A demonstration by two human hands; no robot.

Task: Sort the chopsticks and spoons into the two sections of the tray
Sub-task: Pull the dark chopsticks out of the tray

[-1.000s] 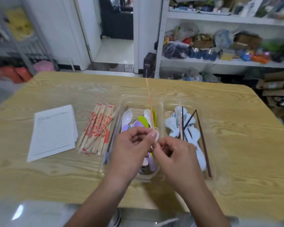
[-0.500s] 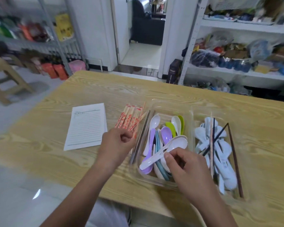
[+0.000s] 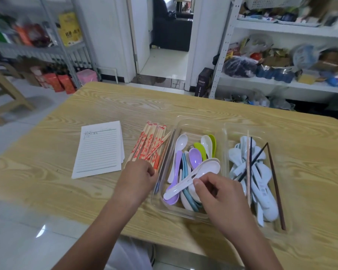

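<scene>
White plastic spoon (image 3: 207, 167) lay slanted across the coloured spoons (image 3: 195, 158) in the left section of the clear tray (image 3: 180, 213), pinched at mid-handle by the right hand (image 3: 220, 193). A second earlier both hands had met over that section around a pale chopstick. Since then the left hand (image 3: 139, 176) had gone just left of the tray, knuckles up. Its fingers were curled at the near end of the wrapped chopsticks (image 3: 148, 145); whether it gripped one could not be told. Pale spoons (image 3: 261, 182) and loose chopsticks (image 3: 275, 182) filled the tray's right section.
</scene>
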